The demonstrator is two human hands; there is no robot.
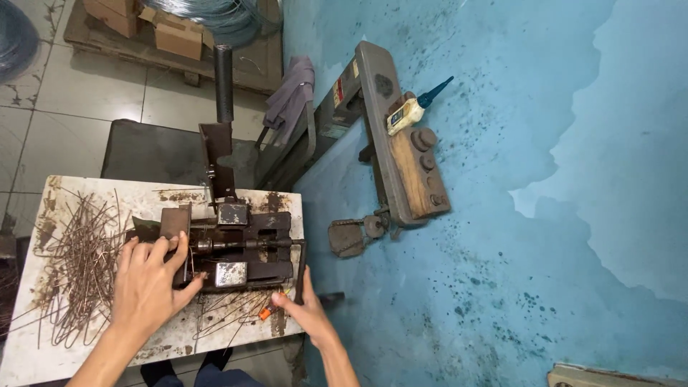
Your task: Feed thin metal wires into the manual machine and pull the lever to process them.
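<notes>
A dark rusty metal bending jig [240, 247] is bolted on a worn white bench top [43, 344]. My left hand [149, 283] rests on the jig's left side, fingers spread over a metal plate, thumb against the front edge. My right hand [304, 312] grips the lower end of the jig's thin crank handle [302, 265] at the bench's right edge. An orange-tipped tool [266, 312] lies just left of that hand. A pile of bent rusty wire pieces [75, 265] lies left of the jig.
A long black lever [224, 82] rises behind the jig. Beside the bench stands a brown machine [401, 154] with knobs, a wooden block and a blue-nozzled bottle [416, 109], against a blue wall. A grey rag [290, 89], cardboard boxes [175, 32] and wire coils [215, 14] lie beyond.
</notes>
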